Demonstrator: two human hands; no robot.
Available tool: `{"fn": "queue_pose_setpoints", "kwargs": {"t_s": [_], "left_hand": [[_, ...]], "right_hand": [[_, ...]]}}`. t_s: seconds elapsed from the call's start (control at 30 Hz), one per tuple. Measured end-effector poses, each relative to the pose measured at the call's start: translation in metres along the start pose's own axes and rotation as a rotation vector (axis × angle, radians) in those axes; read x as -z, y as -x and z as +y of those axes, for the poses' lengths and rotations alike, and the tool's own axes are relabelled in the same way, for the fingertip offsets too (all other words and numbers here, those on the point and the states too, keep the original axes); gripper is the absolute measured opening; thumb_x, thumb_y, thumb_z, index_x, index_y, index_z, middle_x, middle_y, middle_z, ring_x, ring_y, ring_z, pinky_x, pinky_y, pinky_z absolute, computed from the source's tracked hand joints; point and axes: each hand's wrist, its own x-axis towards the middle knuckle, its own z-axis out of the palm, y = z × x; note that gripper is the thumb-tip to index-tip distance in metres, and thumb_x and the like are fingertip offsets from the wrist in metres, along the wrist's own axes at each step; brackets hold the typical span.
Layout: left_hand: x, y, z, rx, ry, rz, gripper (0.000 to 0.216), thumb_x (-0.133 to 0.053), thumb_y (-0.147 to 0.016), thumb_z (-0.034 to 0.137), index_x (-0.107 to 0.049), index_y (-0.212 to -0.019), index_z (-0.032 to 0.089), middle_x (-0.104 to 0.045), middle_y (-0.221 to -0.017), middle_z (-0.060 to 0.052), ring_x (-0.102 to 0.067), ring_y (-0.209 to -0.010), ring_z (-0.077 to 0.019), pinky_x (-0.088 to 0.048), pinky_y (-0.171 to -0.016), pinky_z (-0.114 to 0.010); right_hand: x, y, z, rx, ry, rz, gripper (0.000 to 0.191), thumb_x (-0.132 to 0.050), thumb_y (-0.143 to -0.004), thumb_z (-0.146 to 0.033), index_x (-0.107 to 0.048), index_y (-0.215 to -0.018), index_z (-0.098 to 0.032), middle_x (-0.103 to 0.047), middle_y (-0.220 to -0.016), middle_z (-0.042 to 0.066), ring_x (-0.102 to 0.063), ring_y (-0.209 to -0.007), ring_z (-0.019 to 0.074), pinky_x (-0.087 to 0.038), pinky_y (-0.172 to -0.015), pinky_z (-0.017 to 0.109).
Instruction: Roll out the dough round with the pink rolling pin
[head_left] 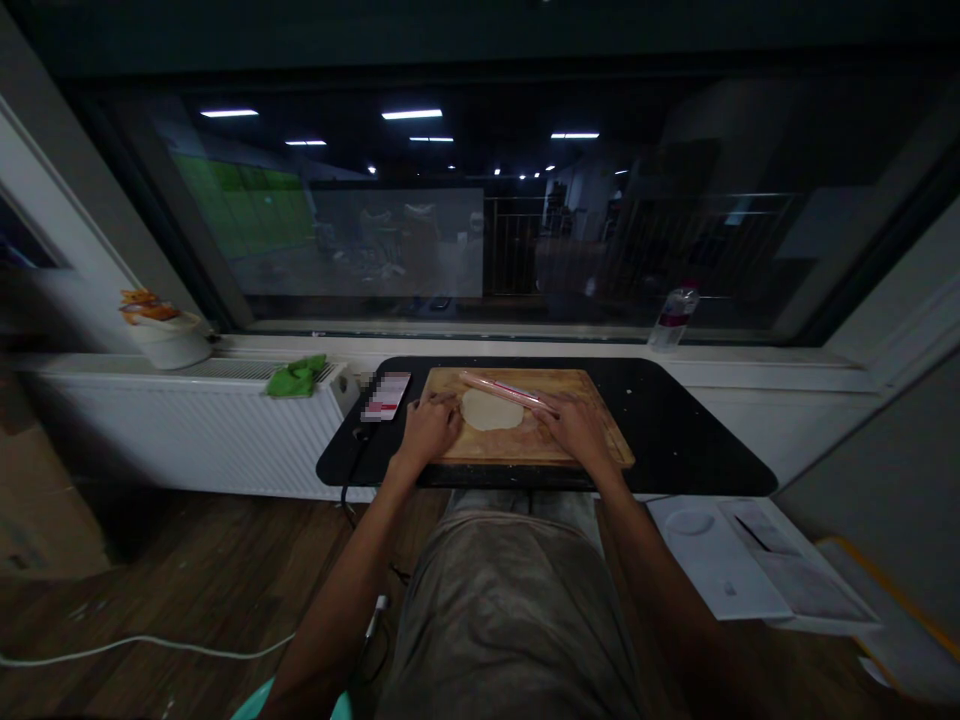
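Note:
A flat round of pale dough [491, 411] lies on a wooden cutting board [480, 456]. My left hand [433, 428] is at the dough's left edge, its fingers curled and closed on that edge; the fingertips are partly hidden. A shiny pinkish rolling pin [499, 386] slants across the dough's far side, its left end pointing away from me. Closed around the pin's right end is my right hand [574, 425], low over the board to the right of the dough.
The board sits on a black tabletop [675, 430] by the window. A phone [387, 396] lies left of the board. A green cloth [297, 376] and a white container [171, 340] rest on the radiator [247, 425]. A water bottle [673, 318] stands on the sill.

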Motion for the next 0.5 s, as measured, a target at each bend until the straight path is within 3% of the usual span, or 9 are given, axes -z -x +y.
{"fn": "queue_pose_setpoints", "kwargs": {"t_s": [0.3, 0.5], "left_hand": [[-0.0003, 0.0014, -0.0015, 0.008, 0.055, 0.004, 0.038, -0.052, -0.111, 0.029, -0.082, -0.135, 0.026, -0.069, -0.164, -0.008, -0.057, -0.150, -0.0373, -0.053, -0.121, -0.061], [-0.0011, 0.0015, -0.0019, 0.028, 0.077, 0.004, 0.035, -0.055, -0.111, 0.027, -0.079, -0.135, 0.024, -0.074, -0.154, -0.011, -0.060, -0.146, -0.0352, -0.052, -0.120, -0.054]], "right_hand": [[0.0046, 0.0019, -0.0027, 0.008, 0.013, 0.006, 0.047, -0.063, -0.115, -0.042, -0.072, -0.160, -0.031, -0.081, -0.145, 0.010, -0.073, -0.136, 0.0326, -0.056, -0.114, 0.039], [-0.0006, 0.0004, 0.0005, 0.029, -0.023, 0.023, 0.046, -0.061, -0.115, -0.042, -0.073, -0.159, -0.031, -0.080, -0.146, 0.009, -0.073, -0.135, 0.0313, -0.056, -0.113, 0.038]]}}
